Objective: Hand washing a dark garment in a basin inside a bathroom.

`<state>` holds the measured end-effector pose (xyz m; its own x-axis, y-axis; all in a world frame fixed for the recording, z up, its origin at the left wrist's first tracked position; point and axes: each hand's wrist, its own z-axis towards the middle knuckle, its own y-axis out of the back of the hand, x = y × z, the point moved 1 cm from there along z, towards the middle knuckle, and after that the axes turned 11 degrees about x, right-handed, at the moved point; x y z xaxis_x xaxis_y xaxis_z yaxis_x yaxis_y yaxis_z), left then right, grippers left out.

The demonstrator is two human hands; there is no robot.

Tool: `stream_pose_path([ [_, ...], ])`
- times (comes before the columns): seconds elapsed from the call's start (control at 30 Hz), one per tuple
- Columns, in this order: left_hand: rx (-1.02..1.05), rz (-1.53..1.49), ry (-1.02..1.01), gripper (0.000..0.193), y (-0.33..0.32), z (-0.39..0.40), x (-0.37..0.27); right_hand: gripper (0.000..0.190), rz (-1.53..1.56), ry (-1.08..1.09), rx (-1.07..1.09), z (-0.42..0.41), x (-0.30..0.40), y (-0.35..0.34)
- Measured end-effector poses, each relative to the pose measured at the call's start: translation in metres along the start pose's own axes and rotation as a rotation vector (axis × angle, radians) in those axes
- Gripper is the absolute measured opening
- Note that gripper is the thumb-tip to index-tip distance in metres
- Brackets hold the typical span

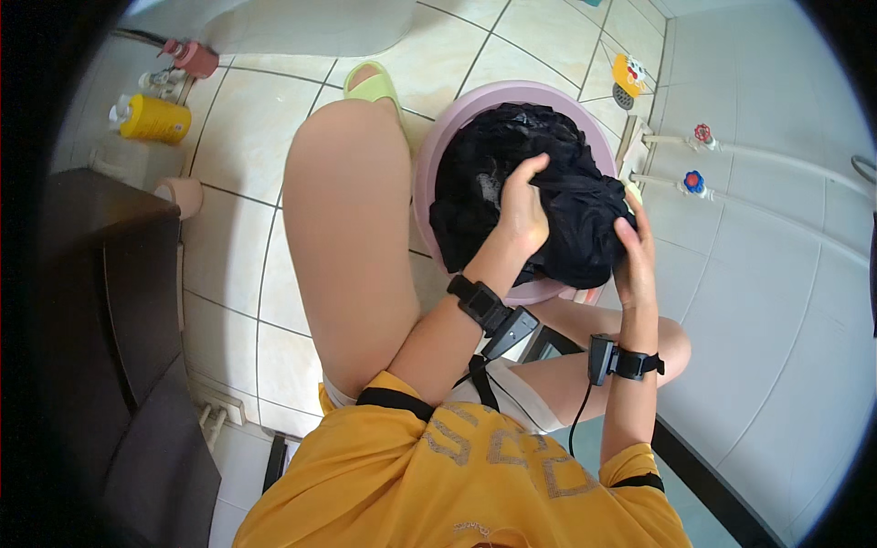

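Note:
A round pink plastic basin (426,161) stands on the tiled floor between my legs. Black cloth, wet-looking with some whitish foam, is heaped in it (479,144). My left hand (524,205) lies over the middle of the heap, thumb raised, a fold of the black fabric (569,198) beside it; whether its hidden fingers grip the fabric cannot be told. At the basin's right side my right hand (634,243) is around the bunched edge of the same cloth, thumb on the near side and fingers partly hidden behind it.
Two pipes with a red valve handle (702,133) and a blue one (693,181) run along the right wall. A yellow bottle (156,119), a pink pump bottle (195,59) and a paper roll (182,196) are at left, above a dark cabinet (137,274). A floor drain (622,97) lies beyond the basin.

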<state>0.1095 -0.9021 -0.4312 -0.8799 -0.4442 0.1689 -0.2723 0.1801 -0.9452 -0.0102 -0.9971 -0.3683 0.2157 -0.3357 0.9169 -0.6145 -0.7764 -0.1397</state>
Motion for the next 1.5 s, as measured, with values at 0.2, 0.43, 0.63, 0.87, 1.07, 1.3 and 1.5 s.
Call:
stream_pose_path([
  [0.2,0.076,0.06,-0.046,0.028,0.005,0.003,-0.012,0.037,-0.133,-0.085,-0.032,-0.001,-0.008,0.015],
  [0.43,0.105,0.245,-0.176,0.012,0.012,0.011,-0.028,0.009,0.409,0.507,0.102,-0.001,0.042,0.055],
  [0.63,-0.124,0.337,-0.232,0.012,0.054,0.009,-0.037,0.009,0.144,0.374,0.007,-0.003,0.054,0.067],
  [0.87,-0.033,0.981,-0.087,0.009,0.008,-0.008,-0.022,0.069,-0.604,0.03,0.04,0.029,-0.037,-0.006],
  [1.07,0.212,0.603,-0.115,0.036,-0.03,-0.009,-0.022,0.033,0.287,0.028,-0.012,0.045,-0.04,0.02],
  [1.3,-0.261,0.612,0.259,0.065,-0.01,-0.017,-0.007,0.013,0.404,0.292,-0.088,0.02,0.022,-0.035],
  [1.5,-0.108,0.941,0.117,0.028,0.022,0.006,0.022,0.026,-0.859,0.72,-0.053,-0.004,-0.054,-0.067],
])
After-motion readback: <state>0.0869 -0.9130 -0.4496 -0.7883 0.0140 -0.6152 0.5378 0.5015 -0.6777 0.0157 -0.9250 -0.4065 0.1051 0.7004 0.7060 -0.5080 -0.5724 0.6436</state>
